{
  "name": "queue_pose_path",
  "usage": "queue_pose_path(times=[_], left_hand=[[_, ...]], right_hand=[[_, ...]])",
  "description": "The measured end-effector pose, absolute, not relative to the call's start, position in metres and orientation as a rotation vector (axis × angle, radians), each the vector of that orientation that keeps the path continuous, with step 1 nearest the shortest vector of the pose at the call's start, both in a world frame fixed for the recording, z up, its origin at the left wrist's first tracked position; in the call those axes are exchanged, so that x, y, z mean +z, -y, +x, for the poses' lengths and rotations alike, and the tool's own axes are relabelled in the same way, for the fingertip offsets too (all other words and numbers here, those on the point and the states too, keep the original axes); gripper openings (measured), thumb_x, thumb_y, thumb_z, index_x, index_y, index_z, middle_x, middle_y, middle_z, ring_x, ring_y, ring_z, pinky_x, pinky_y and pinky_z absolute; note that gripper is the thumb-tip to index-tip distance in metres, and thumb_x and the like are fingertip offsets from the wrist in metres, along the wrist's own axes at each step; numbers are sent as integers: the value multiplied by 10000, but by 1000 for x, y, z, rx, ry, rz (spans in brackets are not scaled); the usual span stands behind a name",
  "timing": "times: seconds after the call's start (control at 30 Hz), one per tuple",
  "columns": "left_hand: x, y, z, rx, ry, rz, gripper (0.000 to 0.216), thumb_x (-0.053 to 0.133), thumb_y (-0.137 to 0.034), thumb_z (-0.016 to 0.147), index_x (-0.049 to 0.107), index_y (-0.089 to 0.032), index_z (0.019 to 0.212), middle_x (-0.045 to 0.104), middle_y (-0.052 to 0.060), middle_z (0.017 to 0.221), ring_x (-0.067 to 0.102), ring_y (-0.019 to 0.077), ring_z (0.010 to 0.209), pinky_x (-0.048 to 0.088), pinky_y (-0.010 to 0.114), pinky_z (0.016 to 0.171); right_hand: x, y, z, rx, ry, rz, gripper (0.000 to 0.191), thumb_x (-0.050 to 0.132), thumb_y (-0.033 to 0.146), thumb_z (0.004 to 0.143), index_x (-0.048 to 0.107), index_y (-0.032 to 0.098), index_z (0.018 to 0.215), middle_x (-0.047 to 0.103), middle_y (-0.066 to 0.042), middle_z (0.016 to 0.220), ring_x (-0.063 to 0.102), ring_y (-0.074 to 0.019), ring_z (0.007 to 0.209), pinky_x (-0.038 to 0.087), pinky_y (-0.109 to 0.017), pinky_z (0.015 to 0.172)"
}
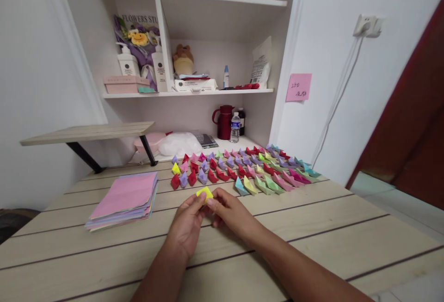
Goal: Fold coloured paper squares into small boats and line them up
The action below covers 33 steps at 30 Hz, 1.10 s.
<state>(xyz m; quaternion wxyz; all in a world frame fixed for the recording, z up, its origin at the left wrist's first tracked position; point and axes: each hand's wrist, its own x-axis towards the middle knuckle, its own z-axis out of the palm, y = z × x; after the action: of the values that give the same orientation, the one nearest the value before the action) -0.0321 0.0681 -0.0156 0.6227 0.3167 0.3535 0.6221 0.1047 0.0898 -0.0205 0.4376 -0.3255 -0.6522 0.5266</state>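
Note:
A small folded piece of yellow paper (205, 193) is pinched between my two hands, just above the table. My left hand (189, 218) grips its left side with the thumb on top. From the right, my right hand (231, 212) has thumb and fingers closed on the other edge. Just beyond my hands stand rows of folded paper boats in many colours, among them a red boat (175, 181), a blue boat (241, 187) and a yellow boat (176, 168). The fingertips under the yellow paper are partly hidden.
A stack of pastel paper sheets (121, 195) lies on the slatted wooden table (305, 251) at the left. Behind it stands a small raised shelf (90, 133) on black legs. A red jug (225, 121) and a water bottle (235, 127) stand in the white cabinet at the back.

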Motion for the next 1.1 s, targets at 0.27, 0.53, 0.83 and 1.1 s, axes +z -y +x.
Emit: queue_pose_path(times=[0.27,0.53,0.83,1.1], left_hand=[[-15,-67,-31,1351,-744,770,284,857,-316,654,675,-137,778,649,7,686,573,111,618,489,238,594],[-16,-69,-32,1281,-710,808,286,770,-367,766,608,-147,680,554,-22,564,535,104,536,457,242,567],[-13,-65,-29,1207,-674,855,347,636,-417,879,575,-152,663,515,-20,546,549,125,542,451,258,567],[-18,-69,-30,1354,-734,867,247,732,-361,811,587,-169,754,555,-38,595,510,90,533,439,219,550]], right_hand=[[-19,-90,100,1281,1666,-767,385,594,558,875,539,197,753,547,41,641,506,-96,506,430,-215,483],[-17,-88,102,1354,1698,-827,406,586,505,870,570,176,633,513,59,454,414,-62,328,280,-184,360],[-14,-87,101,1465,1617,-791,410,565,507,843,573,176,601,483,66,385,365,-60,284,247,-192,337],[-21,-95,95,1534,1535,-826,477,501,596,840,547,185,603,464,64,370,333,-64,265,223,-198,316]])
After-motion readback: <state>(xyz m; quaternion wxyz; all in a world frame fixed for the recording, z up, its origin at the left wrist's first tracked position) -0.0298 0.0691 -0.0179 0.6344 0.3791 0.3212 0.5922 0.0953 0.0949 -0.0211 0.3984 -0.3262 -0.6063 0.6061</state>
